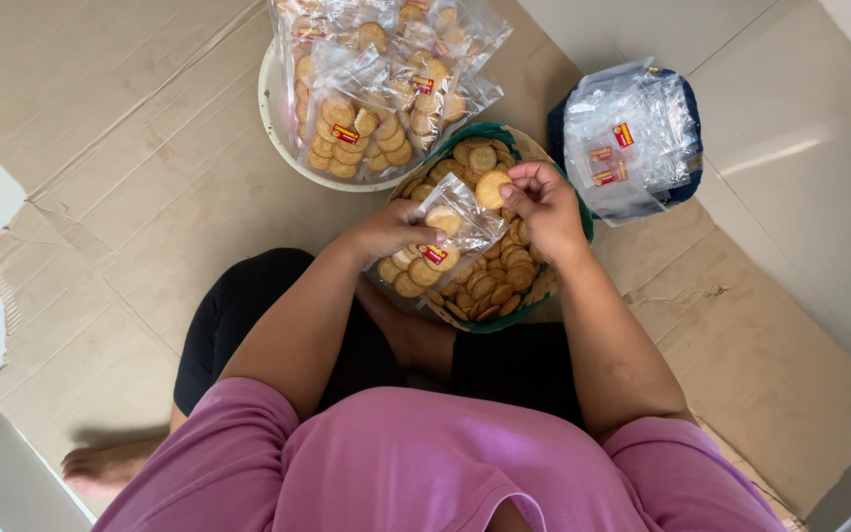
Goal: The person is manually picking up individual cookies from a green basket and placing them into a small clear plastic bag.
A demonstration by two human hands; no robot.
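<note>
My left hand (393,229) grips a clear plastic bag (442,236) partly filled with round golden biscuits, its mouth held open toward the right. My right hand (542,204) pinches one round biscuit (490,189) just above the bag's opening. Both hands hover over a green-rimmed basket (486,324) heaped with loose biscuits (497,278).
A white basin (278,133) behind holds several filled biscuit bags (378,89). At the right, a dark blue container (684,187) carries a stack of empty clear bags (626,138). Flattened cardboard (130,187) covers the tiled floor; my bare foot (100,465) rests at lower left.
</note>
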